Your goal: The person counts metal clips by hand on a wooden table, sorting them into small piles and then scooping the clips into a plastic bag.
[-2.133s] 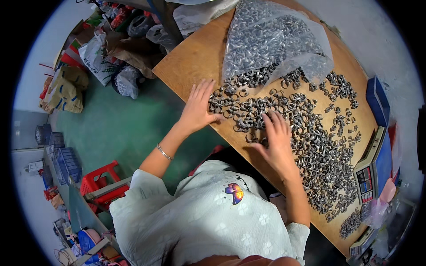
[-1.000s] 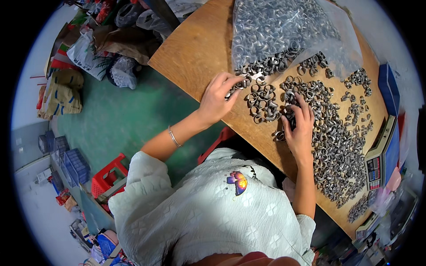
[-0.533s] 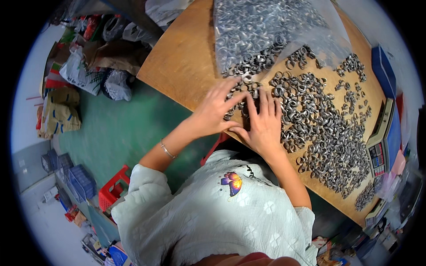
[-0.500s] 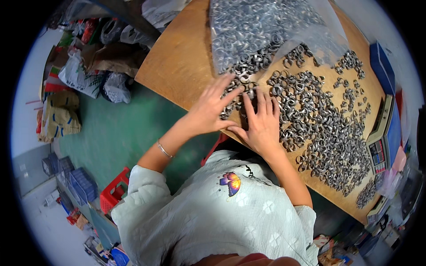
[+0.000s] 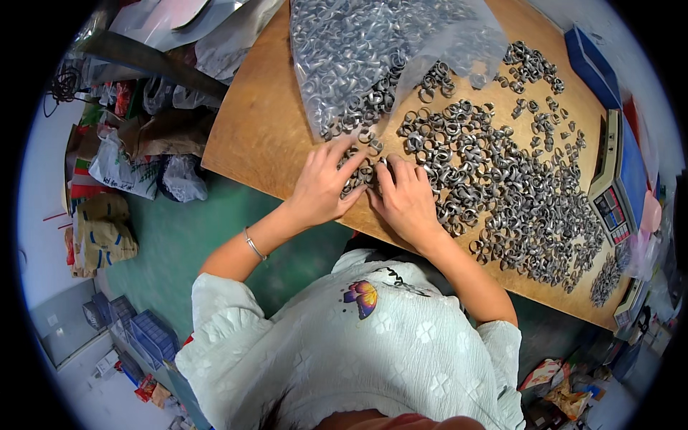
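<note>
Metal rings [image 5: 362,172] bunched in a small clump right at the near edge of the wooden table [image 5: 265,122], and both hands are on them. The left hand [image 5: 322,188] lies flat, fingers spread and open, fingertips resting on the clump. The right hand [image 5: 406,201] sits just beside it, also open and palm down, fingers pressed onto the same rings; neither hand is gripping anything. The two hands nearly touch across the little pile. A thin bracelet [image 5: 252,245] circles the left wrist.

Just beyond the fingertips, a clear plastic bag [image 5: 373,57] stuffed with more rings lies on the table, its mouth spilling toward the hands. Off to the right, a wide scatter of loose rings [image 5: 523,193] covers the tabletop. At the far right edge sits a weighing scale [image 5: 616,186], with a blue box [image 5: 591,64] further back.
</note>
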Action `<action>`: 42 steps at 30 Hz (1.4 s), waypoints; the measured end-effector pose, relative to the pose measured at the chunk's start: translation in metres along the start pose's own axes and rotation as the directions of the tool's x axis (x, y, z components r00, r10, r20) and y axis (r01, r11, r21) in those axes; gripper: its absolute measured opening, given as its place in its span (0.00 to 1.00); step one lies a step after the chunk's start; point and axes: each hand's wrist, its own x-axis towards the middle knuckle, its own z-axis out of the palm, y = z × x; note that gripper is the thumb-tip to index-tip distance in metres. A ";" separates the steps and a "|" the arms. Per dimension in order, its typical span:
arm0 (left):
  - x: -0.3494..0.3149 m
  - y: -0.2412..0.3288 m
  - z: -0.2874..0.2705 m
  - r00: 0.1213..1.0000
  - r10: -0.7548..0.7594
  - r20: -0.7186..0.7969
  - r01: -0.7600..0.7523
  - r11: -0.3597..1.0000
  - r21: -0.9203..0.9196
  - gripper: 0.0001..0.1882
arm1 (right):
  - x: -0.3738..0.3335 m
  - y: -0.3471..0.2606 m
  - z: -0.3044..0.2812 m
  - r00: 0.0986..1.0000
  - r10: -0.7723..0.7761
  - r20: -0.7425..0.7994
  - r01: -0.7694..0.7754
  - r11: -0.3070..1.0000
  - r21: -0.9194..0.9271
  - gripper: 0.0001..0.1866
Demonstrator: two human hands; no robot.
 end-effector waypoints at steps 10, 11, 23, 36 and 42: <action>0.001 -0.007 0.005 0.989 0.147 0.019 -0.147 0.989 0.005 0.17 | 0.005 0.003 -0.010 1.000 0.004 0.019 -0.005 0.999 0.054 0.23; 0.002 -0.008 0.006 0.989 0.147 0.006 -0.147 0.989 -0.001 0.17 | 0.005 0.005 -0.010 1.000 0.013 0.027 -0.014 0.998 0.068 0.22; 0.019 -0.004 0.025 0.980 -0.037 -0.198 -0.019 0.961 -0.277 0.12 | 0.009 0.016 -0.010 0.988 0.153 0.012 -0.152 0.966 0.209 0.13; 0.068 -0.001 0.012 0.777 -0.550 0.305 0.363 -0.004 -0.932 0.06 | 0.044 0.042 -0.035 0.721 0.501 0.478 -0.486 -0.127 0.865 0.13; 0.082 -0.006 0.009 0.748 -0.463 0.476 0.305 -0.396 -0.866 0.07 | 0.056 0.054 -0.022 0.686 0.202 0.699 -0.221 -0.857 0.465 0.13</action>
